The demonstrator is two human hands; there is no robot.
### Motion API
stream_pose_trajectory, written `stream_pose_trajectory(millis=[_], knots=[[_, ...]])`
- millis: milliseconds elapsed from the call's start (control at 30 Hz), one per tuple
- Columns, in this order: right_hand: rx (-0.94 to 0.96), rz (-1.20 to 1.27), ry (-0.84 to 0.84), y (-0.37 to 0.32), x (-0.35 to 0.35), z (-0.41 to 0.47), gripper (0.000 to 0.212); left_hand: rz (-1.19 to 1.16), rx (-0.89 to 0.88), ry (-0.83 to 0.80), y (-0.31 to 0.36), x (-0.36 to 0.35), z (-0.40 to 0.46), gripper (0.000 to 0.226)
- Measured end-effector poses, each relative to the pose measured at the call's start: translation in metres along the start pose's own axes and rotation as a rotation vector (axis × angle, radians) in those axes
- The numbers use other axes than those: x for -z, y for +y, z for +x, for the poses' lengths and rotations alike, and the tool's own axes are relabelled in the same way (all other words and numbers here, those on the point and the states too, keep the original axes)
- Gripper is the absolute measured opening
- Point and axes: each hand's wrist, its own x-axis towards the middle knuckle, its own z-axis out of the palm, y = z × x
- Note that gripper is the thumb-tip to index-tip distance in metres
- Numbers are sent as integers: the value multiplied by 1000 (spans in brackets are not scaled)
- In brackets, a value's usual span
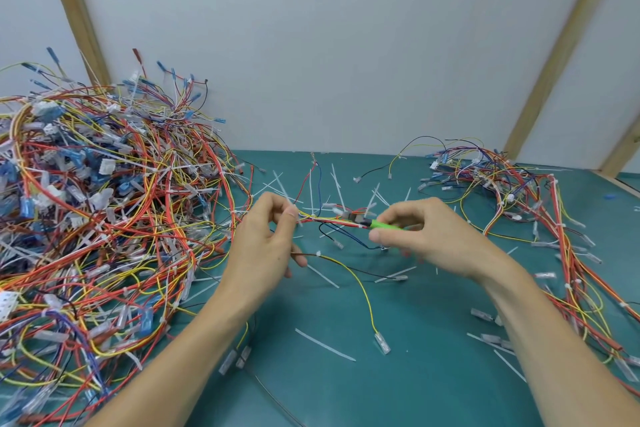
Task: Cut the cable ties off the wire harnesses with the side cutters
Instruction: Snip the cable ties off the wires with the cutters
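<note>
From the head camera I see the wire harness stretched almost level between both hands, its long axis going left to right above the green table. My left hand pinches its left end. My right hand holds the green-handled side cutters, fingers curled around them, the tip pointing left, touching the bundle. So the right hand is nearer to the cut. The harness is thin: red, yellow and blue wires. I cannot make out the cable tie itself.
</note>
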Motion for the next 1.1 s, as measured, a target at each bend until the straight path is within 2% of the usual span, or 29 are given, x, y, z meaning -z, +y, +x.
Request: stream_pose_trajectory(millis=[67,167,333,433,533,667,767,833,900,1033,1100], knots=[[3,123,-1,-3,-5,0,10,-48,26,-12,1,-1,-1,16],[40,246,-19,-9,-23,2,16,-139,54,-61,4,-2,-2,16],[43,292,-65,-13,-56,2,27,-247,66,-71,8,0,-2,13],[48,307,-20,-13,-66,3,29,-300,92,-43,9,2,-1,12],[48,366,65,-12,-68,6,28,-320,66,72,9,3,1,11],[17,458,150,-9,-59,8,27,-189,-132,328,6,13,8,13],[9,482,175,-8,-49,8,21,-184,-153,363,6,18,11,12],[24,492,198,-6,-44,9,15,-151,-159,354,5,20,10,20],[60,504,292,-6,-43,10,14,-116,-179,363,5,22,8,26],[142,432,582,-1,-41,13,20,-63,-152,379,6,25,7,30],[136,360,660,3,-39,15,21,150,-106,345,2,25,8,31]])
